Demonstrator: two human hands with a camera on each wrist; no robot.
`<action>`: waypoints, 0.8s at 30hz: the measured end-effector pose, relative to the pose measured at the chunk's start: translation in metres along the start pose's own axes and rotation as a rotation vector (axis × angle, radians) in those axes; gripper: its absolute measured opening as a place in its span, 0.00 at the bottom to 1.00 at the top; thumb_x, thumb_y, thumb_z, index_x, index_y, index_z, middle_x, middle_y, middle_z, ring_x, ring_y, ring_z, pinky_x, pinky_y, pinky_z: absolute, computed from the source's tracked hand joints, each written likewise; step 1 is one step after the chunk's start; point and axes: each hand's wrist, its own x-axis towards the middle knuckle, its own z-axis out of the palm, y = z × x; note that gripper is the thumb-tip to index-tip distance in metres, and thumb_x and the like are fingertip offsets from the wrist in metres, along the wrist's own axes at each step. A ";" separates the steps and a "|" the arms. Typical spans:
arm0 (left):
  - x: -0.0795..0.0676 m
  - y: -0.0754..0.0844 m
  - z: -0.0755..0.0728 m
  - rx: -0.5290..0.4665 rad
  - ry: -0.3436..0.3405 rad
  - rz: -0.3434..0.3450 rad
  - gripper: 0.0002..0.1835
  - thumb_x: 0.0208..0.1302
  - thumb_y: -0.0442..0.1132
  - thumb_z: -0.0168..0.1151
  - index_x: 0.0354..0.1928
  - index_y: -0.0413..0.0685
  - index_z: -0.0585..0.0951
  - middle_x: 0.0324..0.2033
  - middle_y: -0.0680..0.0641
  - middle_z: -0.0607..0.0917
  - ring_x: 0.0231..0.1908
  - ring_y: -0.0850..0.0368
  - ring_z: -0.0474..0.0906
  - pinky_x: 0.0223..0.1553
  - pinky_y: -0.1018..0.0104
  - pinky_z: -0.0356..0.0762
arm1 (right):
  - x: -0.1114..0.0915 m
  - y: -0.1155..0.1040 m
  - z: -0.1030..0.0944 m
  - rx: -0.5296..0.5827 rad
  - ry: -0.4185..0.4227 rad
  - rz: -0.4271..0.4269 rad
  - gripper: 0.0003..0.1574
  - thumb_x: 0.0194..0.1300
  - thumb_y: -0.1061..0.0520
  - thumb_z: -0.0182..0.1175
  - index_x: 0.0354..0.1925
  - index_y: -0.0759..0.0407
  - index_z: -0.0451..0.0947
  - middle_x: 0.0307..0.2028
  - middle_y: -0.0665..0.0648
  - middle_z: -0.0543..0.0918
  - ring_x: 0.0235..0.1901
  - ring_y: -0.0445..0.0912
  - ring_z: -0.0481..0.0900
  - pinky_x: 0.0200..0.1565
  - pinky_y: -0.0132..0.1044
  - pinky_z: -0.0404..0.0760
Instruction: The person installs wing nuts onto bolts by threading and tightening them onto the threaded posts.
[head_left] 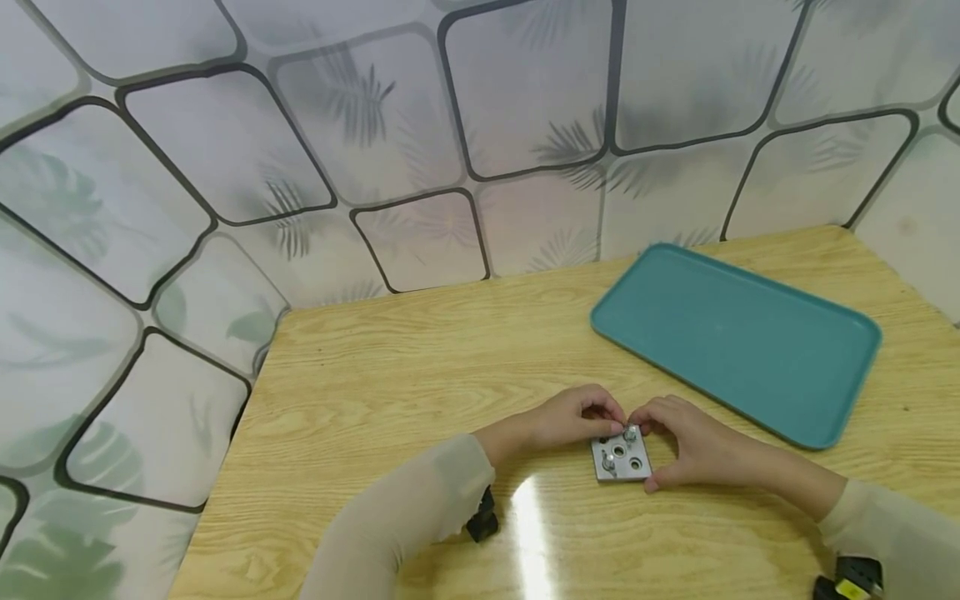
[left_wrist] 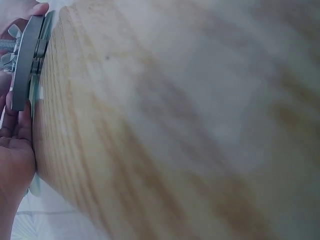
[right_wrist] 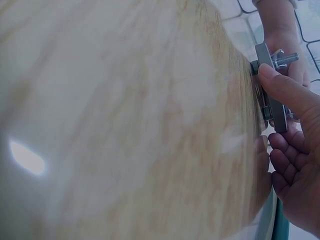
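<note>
A square grey metal plate (head_left: 619, 468) with round holes lies between both hands over the table. Two bolts pass through it, each with a wing nut: one wing nut (head_left: 608, 463) is at the near left corner, the other (head_left: 631, 434) at the far right. My left hand (head_left: 573, 417) pinches the plate's far left corner, its thumb tip close to the far wing nut. Around the right side curls my right hand (head_left: 693, 446), thumb at the near corner and fingers by the far one. Bolt heads (right_wrist: 266, 112) show under the plate in the right wrist view.
A blue-green tray (head_left: 738, 337) lies on the wooden table (head_left: 420, 358) beyond my right hand. Patterned curtain-like sheeting (head_left: 540, 100) stands along the table's back and left side. Black wrist devices (head_left: 483, 517) sit at both sleeves.
</note>
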 end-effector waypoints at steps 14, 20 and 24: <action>-0.002 0.001 0.000 0.067 -0.029 0.008 0.15 0.59 0.36 0.66 0.49 0.43 0.80 0.42 0.53 0.78 0.43 0.72 0.74 0.48 0.77 0.72 | -0.001 -0.001 -0.002 0.006 -0.018 0.008 0.42 0.40 0.39 0.76 0.48 0.60 0.74 0.42 0.49 0.77 0.40 0.37 0.70 0.40 0.34 0.74; -0.001 0.002 0.001 -0.004 0.014 -0.035 0.08 0.63 0.34 0.62 0.41 0.39 0.76 0.33 0.52 0.79 0.34 0.70 0.74 0.38 0.78 0.73 | -0.001 -0.002 -0.003 0.008 -0.016 0.001 0.42 0.40 0.38 0.76 0.48 0.59 0.74 0.41 0.49 0.76 0.40 0.37 0.70 0.40 0.34 0.73; 0.000 0.002 0.000 -0.009 0.011 -0.027 0.05 0.64 0.31 0.60 0.38 0.37 0.75 0.32 0.51 0.79 0.32 0.69 0.74 0.36 0.78 0.73 | 0.000 -0.002 -0.003 0.007 -0.016 -0.001 0.42 0.39 0.38 0.76 0.48 0.59 0.74 0.41 0.48 0.76 0.39 0.38 0.70 0.40 0.34 0.73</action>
